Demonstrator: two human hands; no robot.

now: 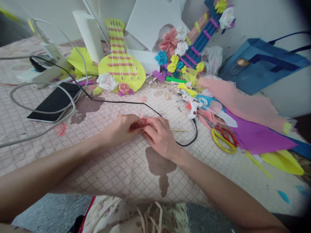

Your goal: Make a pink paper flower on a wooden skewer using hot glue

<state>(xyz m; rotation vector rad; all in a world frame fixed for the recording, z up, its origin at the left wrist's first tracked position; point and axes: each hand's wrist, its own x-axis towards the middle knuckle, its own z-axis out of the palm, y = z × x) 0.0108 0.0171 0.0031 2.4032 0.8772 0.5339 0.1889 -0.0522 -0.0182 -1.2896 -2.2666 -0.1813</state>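
Observation:
Close together over the middle of the table, my left hand (130, 127) and my right hand (159, 134) pinch a small pink paper flower (143, 121) between their fingertips. Most of the flower is hidden by the fingers. A thin wooden stick (179, 130) sticks out to the right from behind my right hand; I cannot tell whether it joins the flower. Past my hands, a black cable (121, 102) runs across the cloth and passes behind my right hand to the white glue gun (193, 109).
A yellow paper guitar (121, 66) with flowers leans at the back, beside a blue paper guitar (202, 40). Scissors (224, 140), purple paper (259, 132) and pink paper (243, 97) lie right. Left are a black tablet-like device (54, 102) and a power strip (36, 76). A blue bag (262, 64) stands back right.

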